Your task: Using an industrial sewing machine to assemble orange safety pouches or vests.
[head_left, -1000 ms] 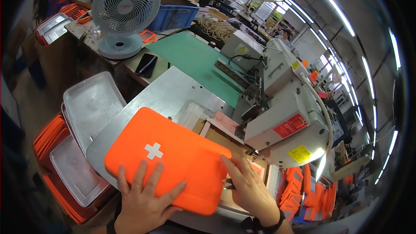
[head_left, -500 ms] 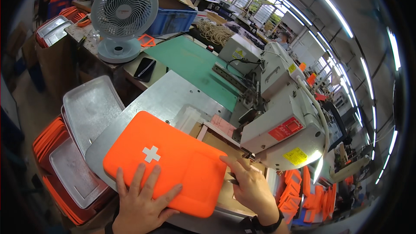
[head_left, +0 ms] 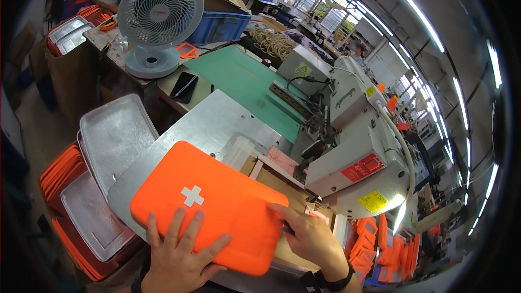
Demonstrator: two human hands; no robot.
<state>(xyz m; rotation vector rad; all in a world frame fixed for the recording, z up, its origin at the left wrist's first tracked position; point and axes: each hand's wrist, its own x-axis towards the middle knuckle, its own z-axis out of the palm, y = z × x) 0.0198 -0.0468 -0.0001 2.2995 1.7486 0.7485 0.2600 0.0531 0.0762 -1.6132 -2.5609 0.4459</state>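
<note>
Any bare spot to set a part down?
Green sheet, between phone and machine: largest bare patch. Steel plate, between green sheet and orange case: smaller bare strip. Crowded: right of the case, by the right hand and machine; left, where grey trays lie.

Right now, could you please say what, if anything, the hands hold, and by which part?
The right hand seems to hold a small dark tool, gripped part hidden; its fingertip touches the orange first-aid case. The left hand lies spread on the case.
</note>
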